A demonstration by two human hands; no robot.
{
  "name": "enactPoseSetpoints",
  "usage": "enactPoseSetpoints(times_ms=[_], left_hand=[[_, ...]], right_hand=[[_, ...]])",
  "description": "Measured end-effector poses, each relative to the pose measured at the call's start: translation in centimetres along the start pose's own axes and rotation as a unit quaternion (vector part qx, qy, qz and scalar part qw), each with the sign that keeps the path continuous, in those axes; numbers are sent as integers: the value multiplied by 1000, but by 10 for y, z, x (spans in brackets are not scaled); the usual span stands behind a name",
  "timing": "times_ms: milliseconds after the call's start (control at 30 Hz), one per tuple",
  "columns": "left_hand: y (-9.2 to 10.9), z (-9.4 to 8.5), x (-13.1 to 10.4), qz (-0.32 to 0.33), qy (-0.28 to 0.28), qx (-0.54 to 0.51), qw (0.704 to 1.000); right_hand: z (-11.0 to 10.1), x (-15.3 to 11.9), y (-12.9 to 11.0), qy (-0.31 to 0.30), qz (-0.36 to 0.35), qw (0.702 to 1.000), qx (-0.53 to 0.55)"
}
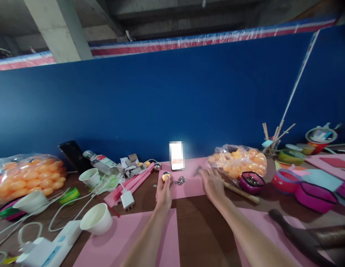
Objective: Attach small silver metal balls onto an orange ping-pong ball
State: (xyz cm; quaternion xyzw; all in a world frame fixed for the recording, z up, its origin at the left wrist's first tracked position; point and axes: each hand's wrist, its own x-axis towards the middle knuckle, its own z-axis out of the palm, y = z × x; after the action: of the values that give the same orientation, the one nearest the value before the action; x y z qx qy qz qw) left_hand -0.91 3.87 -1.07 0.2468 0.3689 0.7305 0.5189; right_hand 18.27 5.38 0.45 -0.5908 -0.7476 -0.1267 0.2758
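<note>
My left hand (163, 194) pinches a small orange ball (166, 178), which looks like a table tennis ball with a shiny patch near its top. Just to its right lies a small pile of shiny metal pieces (181, 180), too small to name surely, on pink paper (189, 191). My right hand (214, 183) is closed over a hammer at the paper's right edge. The hammer's dark head (197, 171) shows left of the fingers, and its wooden handle (242, 193) sticks out to the right. The fingers' undersides are hidden.
A lit phone (177, 157) stands behind the paper. Bags of orange balls (239, 161) lie at both sides. A purple bowl (252, 182) holds metal pieces. A larger hammer (297, 235) lies front right. White cups (97, 218), cables and a power strip (61, 243) crowd the left.
</note>
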Motion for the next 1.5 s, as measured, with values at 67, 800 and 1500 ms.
enactPoseSetpoints(times_ms=[67,800,1500], left_hand=[[-1,-1,2,-14,-2,-3,1000],[2,2,-1,-30,-41,-29,998],[-4,0,0,12,-58,74,996]], right_hand=[[1,-2,-11,-25,-85,995,49],[2,-4,-33,-150,-231,948,158],[10,-5,-31,-119,-225,951,176]])
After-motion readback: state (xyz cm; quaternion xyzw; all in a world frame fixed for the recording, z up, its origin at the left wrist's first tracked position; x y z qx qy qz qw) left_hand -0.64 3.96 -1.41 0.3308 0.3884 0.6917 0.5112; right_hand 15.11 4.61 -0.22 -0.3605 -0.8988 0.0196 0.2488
